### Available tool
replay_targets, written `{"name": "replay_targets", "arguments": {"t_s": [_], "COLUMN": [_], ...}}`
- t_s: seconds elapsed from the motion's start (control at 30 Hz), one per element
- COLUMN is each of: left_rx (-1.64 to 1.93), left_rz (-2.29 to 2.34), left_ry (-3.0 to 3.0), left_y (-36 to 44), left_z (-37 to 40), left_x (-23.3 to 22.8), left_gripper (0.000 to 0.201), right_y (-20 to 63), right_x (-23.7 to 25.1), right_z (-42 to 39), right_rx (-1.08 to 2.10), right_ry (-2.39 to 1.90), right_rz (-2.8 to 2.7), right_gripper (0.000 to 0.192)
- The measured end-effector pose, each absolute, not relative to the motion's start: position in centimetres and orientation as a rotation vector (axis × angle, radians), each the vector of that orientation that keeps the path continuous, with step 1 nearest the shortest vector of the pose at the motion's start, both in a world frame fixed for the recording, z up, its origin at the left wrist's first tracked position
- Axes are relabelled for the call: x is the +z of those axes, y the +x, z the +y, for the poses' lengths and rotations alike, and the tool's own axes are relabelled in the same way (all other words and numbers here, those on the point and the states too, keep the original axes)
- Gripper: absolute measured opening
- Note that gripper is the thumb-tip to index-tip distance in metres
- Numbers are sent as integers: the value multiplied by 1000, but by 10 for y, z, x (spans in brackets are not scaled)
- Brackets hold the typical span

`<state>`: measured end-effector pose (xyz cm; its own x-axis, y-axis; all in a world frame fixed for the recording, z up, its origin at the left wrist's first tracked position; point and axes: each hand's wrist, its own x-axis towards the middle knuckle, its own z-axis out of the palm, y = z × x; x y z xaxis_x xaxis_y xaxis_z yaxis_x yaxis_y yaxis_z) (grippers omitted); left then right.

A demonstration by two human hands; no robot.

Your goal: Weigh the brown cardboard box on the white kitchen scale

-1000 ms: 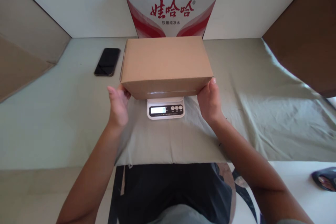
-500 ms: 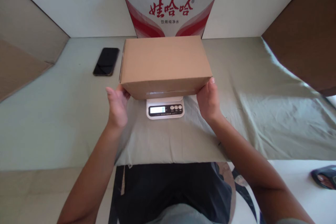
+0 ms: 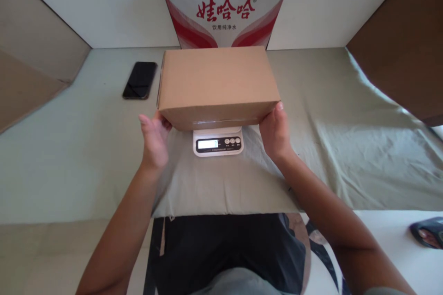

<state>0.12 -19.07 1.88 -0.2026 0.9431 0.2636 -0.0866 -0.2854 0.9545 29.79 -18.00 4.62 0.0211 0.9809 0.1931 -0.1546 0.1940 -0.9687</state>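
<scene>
Your left hand (image 3: 154,140) and your right hand (image 3: 276,132) press against the two near ends of the closed cardboard box (image 3: 217,84), one hand at each lower corner, with the fingers tucked out of sight around the sides, so the box is clamped between your palms. The box sits over the white kitchen scale (image 3: 218,141), covering all but its front panel; whether its weight rests fully on the platform you cannot tell from here. The scale's display is lit, but the digits are too small to read surely. The scale stands on the pale green cloth (image 3: 346,147) that covers the surface. A black phone (image 3: 140,80) lies flat to the left of the box, well apart from it. Behind the box a red and white carton (image 3: 224,7) stands upright, just beyond its far edge.
</scene>
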Motion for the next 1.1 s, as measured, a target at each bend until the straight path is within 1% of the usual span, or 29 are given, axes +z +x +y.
{"name": "replay_targets", "arguments": {"t_s": [0.07,0.13,0.23,0.43,0.53,0.67,0.87,1.1], "left_rx": [1634,1640,1619,1616,1615,1599,1639,1690], "left_rz": [1131,1136,1122,1095,1086,1074,1120,1165], "left_ry": [1224,1234,1254,1207,1176,1152,1179,1106], "left_y": [2,3,-1,-16,-22,-27,-27,-22], "left_z": [-191,-191,-191,-187,-184,-182,-178,-175], "left_x": [20,22,25,18,11,8,9,6], "left_gripper": [88,86,89,91,99,107,138,143], "right_y": [297,298,300,309,314,317,314,309], "right_x": [48,49,51,47,41,37,38,42], "right_z": [-180,-180,-178,-173,-169,-165,-165,-164], "right_rx": [1131,1120,1100,1128,1146,1144,1148,1143], "right_ry": [-943,-945,-958,-978,-968,-954,-945,-948], "right_rz": [-1184,-1195,-1200,-1130,-1090,-1061,-1003,-1004], "right_gripper": [108,112,115,102,96,92,87,97]}}
